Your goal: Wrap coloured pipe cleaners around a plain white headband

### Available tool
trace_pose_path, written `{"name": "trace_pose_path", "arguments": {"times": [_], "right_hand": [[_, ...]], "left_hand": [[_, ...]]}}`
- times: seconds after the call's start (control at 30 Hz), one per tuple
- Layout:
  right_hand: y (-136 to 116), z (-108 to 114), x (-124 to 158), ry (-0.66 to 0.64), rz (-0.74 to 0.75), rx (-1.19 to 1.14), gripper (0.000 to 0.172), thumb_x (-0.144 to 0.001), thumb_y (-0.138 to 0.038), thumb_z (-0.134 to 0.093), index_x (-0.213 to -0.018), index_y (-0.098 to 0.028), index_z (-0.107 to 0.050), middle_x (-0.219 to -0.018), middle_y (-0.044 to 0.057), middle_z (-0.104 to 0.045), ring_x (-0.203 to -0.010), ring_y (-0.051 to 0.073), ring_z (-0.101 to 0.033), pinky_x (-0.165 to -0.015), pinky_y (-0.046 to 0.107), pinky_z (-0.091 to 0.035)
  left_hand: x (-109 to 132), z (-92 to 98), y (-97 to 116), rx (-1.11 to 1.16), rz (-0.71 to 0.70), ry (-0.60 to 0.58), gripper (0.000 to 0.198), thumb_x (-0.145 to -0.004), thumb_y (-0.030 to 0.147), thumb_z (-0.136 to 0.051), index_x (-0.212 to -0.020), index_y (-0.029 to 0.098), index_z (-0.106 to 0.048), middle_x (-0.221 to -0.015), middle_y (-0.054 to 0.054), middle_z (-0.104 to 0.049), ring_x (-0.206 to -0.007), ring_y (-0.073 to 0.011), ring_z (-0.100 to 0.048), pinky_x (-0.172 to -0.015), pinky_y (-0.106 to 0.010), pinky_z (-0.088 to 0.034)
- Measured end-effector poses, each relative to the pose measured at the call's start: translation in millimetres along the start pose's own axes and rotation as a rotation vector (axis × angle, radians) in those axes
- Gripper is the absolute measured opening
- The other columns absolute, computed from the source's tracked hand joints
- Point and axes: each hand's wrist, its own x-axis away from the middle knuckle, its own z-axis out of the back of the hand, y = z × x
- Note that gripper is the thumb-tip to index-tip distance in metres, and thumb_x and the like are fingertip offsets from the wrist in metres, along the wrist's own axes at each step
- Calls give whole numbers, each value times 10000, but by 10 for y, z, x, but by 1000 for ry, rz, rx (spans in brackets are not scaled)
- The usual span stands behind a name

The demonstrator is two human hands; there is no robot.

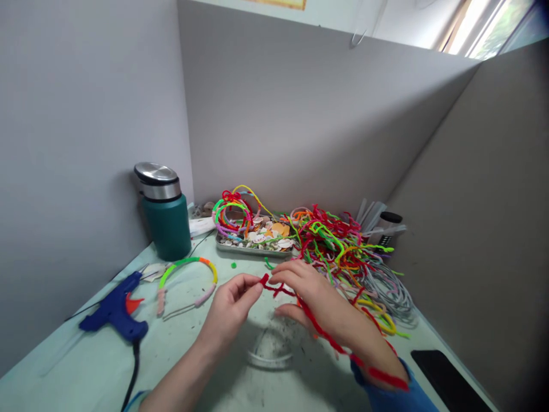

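My left hand (234,306) pinches the end of a fuzzy red pipe cleaner (319,326) between thumb and forefinger. From there the pipe cleaner runs right, past my right palm and along the wrist to the blue sleeve. A short crossing twist shows on it between the hands. My right hand (306,292) hovers beside it, thumb and fingers spread apart, touching the strand's side at most. Below the hands, a clear curved piece (270,361) lies on the table. To the left rests a grey wire hoop (189,261) partly wrapped in green, yellow, orange and pink.
A blue glue gun (114,312) lies at left, before a green bottle (166,223). Behind my hands, a metal tray (253,250) carries small pieces and colourful rings. A tangled pipe cleaner heap (330,234) and grey wires (397,300) sit right, with a black phone (448,380) nearer. Grey partitions surround the table.
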Motion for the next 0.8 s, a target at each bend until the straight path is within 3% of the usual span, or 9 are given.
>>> {"name": "trace_pose_path", "arguments": {"times": [0.2,0.43,0.57,0.8], "right_hand": [[35,-30,-10,12,18,63,64,-827,-204,-582,-887,-200,-605,-978,67,-602,-918,200,-524,-804,355,-412],[44,-35,-36,26,-47,113,88,-860,-219,-533,-813,-187,-600,-810,41,-615,-789,173,-527,-724,312,-403],[17,-30,-45,97,-38,63,72,-857,-209,-533,-834,-188,-598,-844,47,-619,-817,182,-521,-745,321,-392],[-22,-13,-29,80,47,20,107,-818,-114,-543,-856,-187,-612,-923,44,-616,-878,186,-510,-801,338,-384]], "left_hand": [[-8,-5,-33,27,19,6,273,-721,417,-628,-685,156,-554,-437,105,-295,-395,-39,-197,-405,-194,-153],[-5,-8,-32,54,44,-4,279,-708,408,-638,-674,155,-526,-437,109,-281,-395,-35,-182,-394,-189,-129],[-26,-1,-55,50,63,2,290,-706,420,-635,-674,154,-524,-423,109,-291,-388,-37,-193,-388,-185,-134],[-49,5,-89,93,78,-11,278,-709,419,-620,-695,158,-524,-421,111,-287,-383,-39,-182,-374,-183,-136]]}}
